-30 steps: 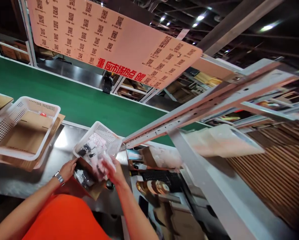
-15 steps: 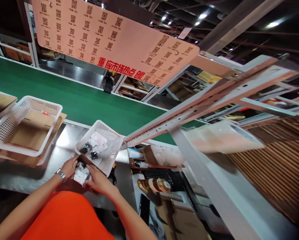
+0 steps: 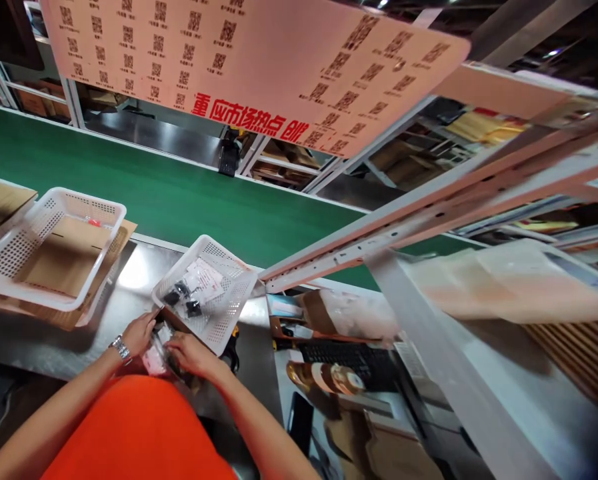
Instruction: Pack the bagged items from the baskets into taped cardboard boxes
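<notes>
My left hand (image 3: 139, 335), with a metal watch at the wrist, is closed on the left side of a small brown cardboard box (image 3: 181, 323) close to my body. Inside the box lie clear plastic packets (image 3: 153, 359) with white and pinkish contents. My right hand (image 3: 193, 353) reaches over the box, its fingers curled in on the packets; the fingertips are partly hidden. Just beyond the box stands a white perforated basket (image 3: 233, 293) holding small bagged black items (image 3: 193, 308) and a printed white slip (image 3: 206, 279).
Another white basket (image 3: 81, 303) with flat cardboard stands at left on the steel table (image 3: 133, 267). A green conveyor belt (image 3: 179, 183) runs behind. To the right are a metal post (image 3: 323, 257), a keyboard (image 3: 339, 357), tape rolls (image 3: 323, 377) and a phone (image 3: 300, 420). A QR-code board (image 3: 279, 60) hangs above.
My right hand's fingers have curled inward over the packets, and the packets have shifted and tilted in the box. My left hand stays at the box. The camera view has turned slightly.
</notes>
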A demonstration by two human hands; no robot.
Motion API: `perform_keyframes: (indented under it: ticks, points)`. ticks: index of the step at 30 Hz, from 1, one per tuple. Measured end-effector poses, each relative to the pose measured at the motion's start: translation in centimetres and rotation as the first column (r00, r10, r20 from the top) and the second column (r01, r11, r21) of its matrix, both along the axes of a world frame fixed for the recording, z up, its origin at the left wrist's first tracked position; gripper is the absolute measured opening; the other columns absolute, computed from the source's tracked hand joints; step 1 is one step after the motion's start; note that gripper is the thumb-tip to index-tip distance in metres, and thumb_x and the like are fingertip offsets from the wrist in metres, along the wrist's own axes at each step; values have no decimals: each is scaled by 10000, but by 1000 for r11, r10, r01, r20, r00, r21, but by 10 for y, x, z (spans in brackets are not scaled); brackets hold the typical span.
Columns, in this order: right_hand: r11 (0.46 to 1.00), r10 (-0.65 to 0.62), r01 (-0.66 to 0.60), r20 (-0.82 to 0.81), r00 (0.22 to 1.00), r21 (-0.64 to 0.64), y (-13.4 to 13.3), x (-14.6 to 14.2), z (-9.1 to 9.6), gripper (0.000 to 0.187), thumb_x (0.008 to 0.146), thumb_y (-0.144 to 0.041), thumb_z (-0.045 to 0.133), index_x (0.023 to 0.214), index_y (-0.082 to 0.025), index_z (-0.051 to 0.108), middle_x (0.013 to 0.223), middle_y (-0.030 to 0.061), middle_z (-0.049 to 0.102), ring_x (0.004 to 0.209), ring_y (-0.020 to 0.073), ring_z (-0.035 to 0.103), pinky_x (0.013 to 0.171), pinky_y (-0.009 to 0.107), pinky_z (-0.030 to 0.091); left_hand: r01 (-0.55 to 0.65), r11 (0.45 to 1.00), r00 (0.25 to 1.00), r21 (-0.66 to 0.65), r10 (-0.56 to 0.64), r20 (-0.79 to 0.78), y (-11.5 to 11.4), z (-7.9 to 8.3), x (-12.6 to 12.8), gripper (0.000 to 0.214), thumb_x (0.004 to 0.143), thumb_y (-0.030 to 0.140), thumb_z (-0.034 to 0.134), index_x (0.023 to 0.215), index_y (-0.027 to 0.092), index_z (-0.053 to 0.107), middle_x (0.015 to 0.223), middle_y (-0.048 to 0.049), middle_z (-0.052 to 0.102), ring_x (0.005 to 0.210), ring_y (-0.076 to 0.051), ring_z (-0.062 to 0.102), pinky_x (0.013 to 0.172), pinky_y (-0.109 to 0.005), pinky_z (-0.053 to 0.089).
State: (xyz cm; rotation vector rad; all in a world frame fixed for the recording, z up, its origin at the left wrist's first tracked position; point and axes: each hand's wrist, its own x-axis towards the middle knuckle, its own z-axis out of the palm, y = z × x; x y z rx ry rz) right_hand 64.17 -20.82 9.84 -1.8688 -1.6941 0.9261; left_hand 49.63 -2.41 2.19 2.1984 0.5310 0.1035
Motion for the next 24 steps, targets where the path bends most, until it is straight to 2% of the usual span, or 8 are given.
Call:
perform_keyframes:
  ticks: [4, 8, 11, 14, 17, 20, 22, 24]
  points:
    - [999, -33, 32, -106, 994, -8, -2, -2, 0, 284, 1065, -209, 498, 1111, -195, 778, 991, 49, 760, 891, 176, 697, 837, 279, 530, -33, 999, 999, 6, 33, 10, -2, -1, -1, 549, 1080, 326, 351, 1493, 137, 660, 1473, -163, 727, 1366, -271, 696, 1215, -451, 534]
    - [974, -205, 216, -141, 969, 71, -13, -19, 4, 243, 1065, -373, 603, 1187, -211, 735, 1126, 86, 749, 988, 223, 691, 907, 348, 546, -64, 998, 998, 6, 64, 10, -4, -1, 0, 530, 1079, 332, 365, 1471, 158, 675, 1461, -155, 736, 1348, -273, 706, 1203, -470, 541]
    - [941, -310, 323, -124, 942, 99, -23, -25, 2, 226, 1046, -350, 627, 1197, -214, 724, 1127, 92, 727, 939, 220, 689, 894, 362, 561, -71, 997, 997, -16, 71, -2, -4, 2, 2, 539, 1090, 349, 358, 1469, 126, 669, 1473, -178, 722, 1352, -289, 699, 1204, -475, 533]
    - [932, -357, 360, -60, 932, 43, -33, -24, -4, 260, 1054, -272, 575, 1261, -215, 722, 1181, 106, 737, 1027, 238, 714, 960, 373, 562, -94, 990, 994, -102, 99, 37, -1, 5, -2, 540, 1097, 396, 369, 1458, 124, 666, 1481, -177, 715, 1376, -289, 676, 1226, -480, 507]
    - [942, -278, 304, 175, 944, -144, -32, -21, -12, 628, 950, -103, 611, 1565, -218, 566, 1317, 157, 717, 1090, 274, 735, 968, 372, 558, -227, 952, 967, -205, 246, 71, 6, -2, -21, 522, 1110, 390, 335, 1474, 155, 627, 1457, -157, 725, 1368, -259, 673, 1210, -469, 515]
    - [923, -90, 214, 361, 928, -321, -17, -20, -22, 898, 899, 20, 544, 1728, -260, 340, 1339, 191, 708, 1010, 269, 769, 905, 358, 560, -325, 936, 946, -135, 322, -48, 14, -20, -51, 454, 1065, 274, 412, 1452, 146, 610, 1351, -169, 750, 1269, -252, 713, 1150, -446, 545]
    - [911, -2, 162, 389, 921, -379, 0, -20, -31, 896, 913, 46, 499, 1728, -291, 341, 1357, 200, 706, 994, 264, 783, 885, 358, 569, -227, 974, 958, -22, 219, -187, 15, -33, -68, 471, 984, 214, 551, 1446, 144, 611, 1348, -174, 726, 1260, -258, 703, 1140, -420, 538]
    - [902, 31, 141, 386, 922, -408, 18, -22, -41, 862, 914, 47, 525, 1693, -305, 418, 1350, 195, 719, 990, 270, 791, 867, 363, 586, 1, 998, 945, 57, 18, -326, 11, -43, -79, 608, 874, 221, 719, 1468, 161, 606, 1406, -179, 675, 1302, -294, 664, 1137, -417, 527]
